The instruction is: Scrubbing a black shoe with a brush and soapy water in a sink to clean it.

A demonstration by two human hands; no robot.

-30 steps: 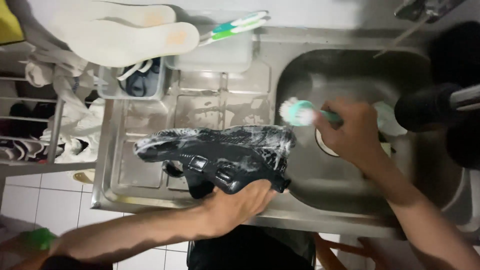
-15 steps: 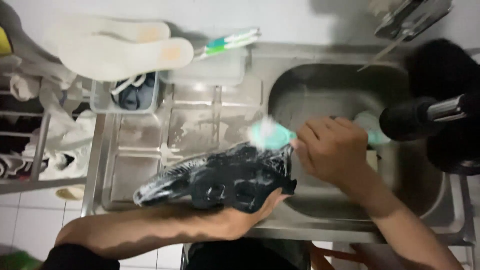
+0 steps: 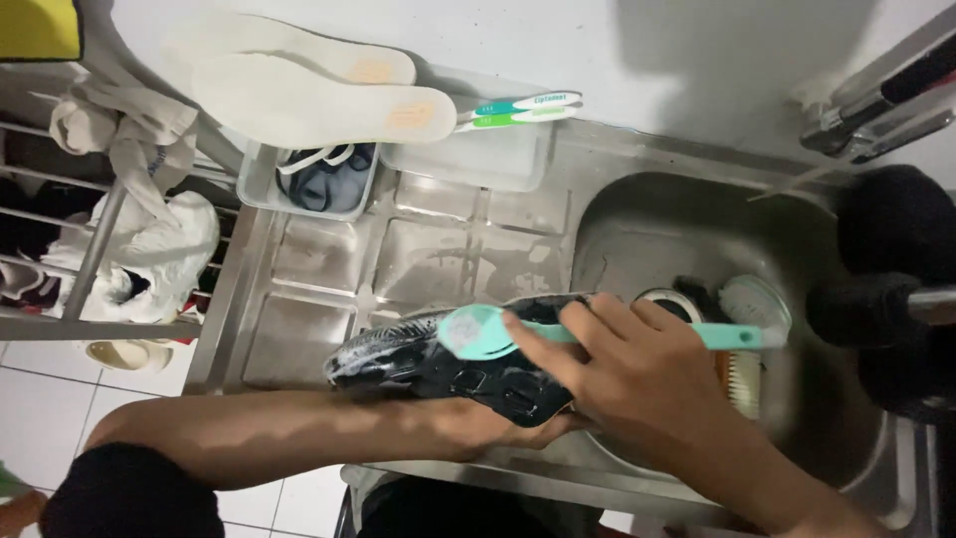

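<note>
The left hand [image 3: 488,423] is curled under a black shoe [image 3: 453,357], gripping it from below and holding it over the near edge of a stainless-steel sink [image 3: 637,224], where the ribbed draining surface [image 3: 329,269] meets the rounded basin. The shoe is slick and dark, streaked with white soap foam along its upper side. The right hand [image 3: 637,374] is wrapped around the slim handle of a teal plastic brush [image 3: 478,331], forefinger stretched along it, and the oval brush head is pressed onto the top of the shoe. The handle's far end juts out over the basin, above a round drain and a pale scrubbing brush [image 3: 752,344] lying in the bottom.

At the back of the surface, two flat, cream-coloured insoles [image 3: 319,95] lie across a clear plastic tub [image 3: 314,179] holding something dark with white laces. Beside them, two toothbrushes [image 3: 518,108] rest on a frosted rectangular box [image 3: 468,159]. Crumpled white cloth [image 3: 164,244] hangs on a metal rack at the left.
</note>
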